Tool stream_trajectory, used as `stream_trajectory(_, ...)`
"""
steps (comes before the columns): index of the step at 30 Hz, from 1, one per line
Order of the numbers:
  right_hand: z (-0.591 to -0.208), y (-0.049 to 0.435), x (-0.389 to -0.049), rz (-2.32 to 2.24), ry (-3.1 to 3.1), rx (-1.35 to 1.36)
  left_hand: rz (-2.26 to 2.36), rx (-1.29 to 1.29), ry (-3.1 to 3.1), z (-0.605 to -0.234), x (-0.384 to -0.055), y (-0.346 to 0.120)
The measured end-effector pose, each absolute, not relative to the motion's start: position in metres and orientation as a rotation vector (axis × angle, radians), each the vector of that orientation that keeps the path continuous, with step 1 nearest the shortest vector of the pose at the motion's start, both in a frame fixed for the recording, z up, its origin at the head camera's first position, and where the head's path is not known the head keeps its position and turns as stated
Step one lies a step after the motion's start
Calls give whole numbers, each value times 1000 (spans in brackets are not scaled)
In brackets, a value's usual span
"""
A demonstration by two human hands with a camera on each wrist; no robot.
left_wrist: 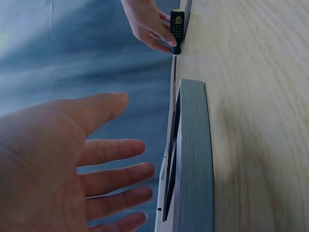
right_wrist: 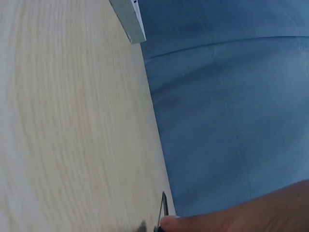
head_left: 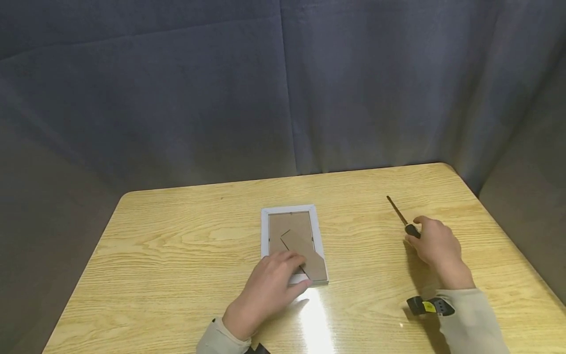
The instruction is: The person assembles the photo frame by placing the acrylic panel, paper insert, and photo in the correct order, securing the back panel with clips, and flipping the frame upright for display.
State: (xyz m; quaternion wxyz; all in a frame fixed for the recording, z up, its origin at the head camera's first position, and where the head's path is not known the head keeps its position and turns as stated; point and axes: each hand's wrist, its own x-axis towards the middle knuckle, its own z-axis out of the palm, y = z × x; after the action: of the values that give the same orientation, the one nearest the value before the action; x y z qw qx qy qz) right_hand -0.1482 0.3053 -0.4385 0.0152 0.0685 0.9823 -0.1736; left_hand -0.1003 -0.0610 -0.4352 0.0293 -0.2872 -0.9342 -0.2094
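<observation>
A white picture frame lies back side up on the wooden table, showing a brown backing board and a stand flap. My left hand is over the frame's near left part. In the left wrist view its fingers are spread and relaxed, gripping nothing, beside the frame's edge. Off to the right, my right hand holds a screwdriver by its dark handle, with the shaft pointing away and to the left. Only a finger and the screwdriver's tip end show in the right wrist view.
The wooden table has rounded far corners. A dark grey curtain hangs behind it and along both sides. Bright light reflects off the tabletop just in front of the frame.
</observation>
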Motion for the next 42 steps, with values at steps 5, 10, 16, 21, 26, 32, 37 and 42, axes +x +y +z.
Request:
stream_trajectory(5, -442, 309, -148, -541, 3019, 237, -638, -898, -2881, -436, -99, -58)
stream_trajectory(10, -445, 309, -150, -558, 3008, 249, -638, -901, -2890, -437, -97, -57)
stream_trajectory(16, -450, 308, -152, -584, 3028, 245, -631, -906, -2892, -437, -97, -56)
stream_trajectory(21, -452, 299, -153, -595, 3091, 224, -638, -910, -2886, -437, -97, -57)
stream_trajectory(26, -447, 289, -154, -597, 3125, 242, -678, -884, -2893, -434, -98, -61)
stream_trajectory(32, -439, 279, -153, -636, 3138, 236, -715, -861, -2901, -431, -101, -64)
stream_trajectory(37, -434, 269, -151, -692, 3180, 217, -729, -836, -2882, -430, -103, -68)
stream_trajectory(42, -428, 257, -150, -749, 3209, 165, -752, -791, -2880, -428, -105, -72)
